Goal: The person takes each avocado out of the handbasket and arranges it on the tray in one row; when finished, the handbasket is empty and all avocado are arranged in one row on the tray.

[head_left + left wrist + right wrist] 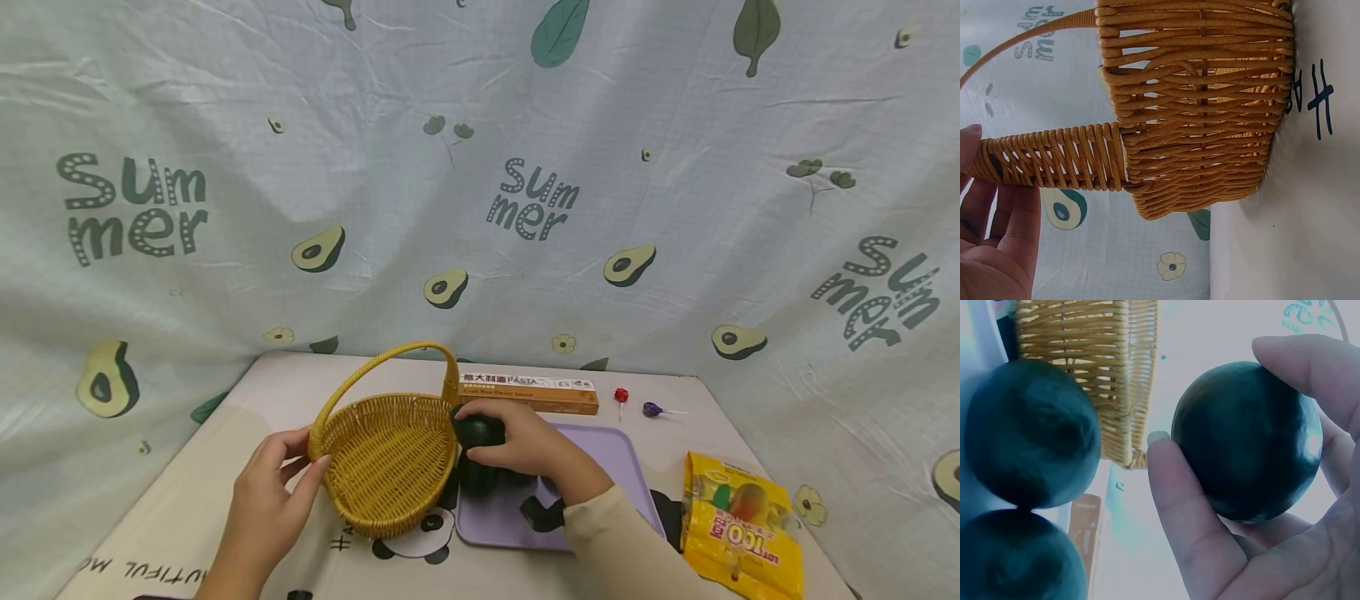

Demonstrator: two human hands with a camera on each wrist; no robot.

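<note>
A yellow woven basket point(393, 467) with a tall arched handle stands on the table, its inside bare. My left hand point(266, 496) pinches the lower left part of its handle point(1054, 157) between thumb and fingers. My right hand point(525, 442) holds a glossy dark green round fruit point(1247, 442) above the tray's left edge, beside the basket's right rim. Below that hand, a lavender tray point(615, 454) carries more such dark fruits point(476, 477), partly hidden by the hand. The right wrist view shows two of these fruits point(1032, 434) touching each other.
Behind the tray lies a brown and white pasta box point(528, 394). A red lollipop point(621, 396) and a purple lollipop point(652, 409) lie at the back right. A yellow candy bag point(742, 525) lies right of the tray. A printed curtain point(480, 200) hangs behind the table.
</note>
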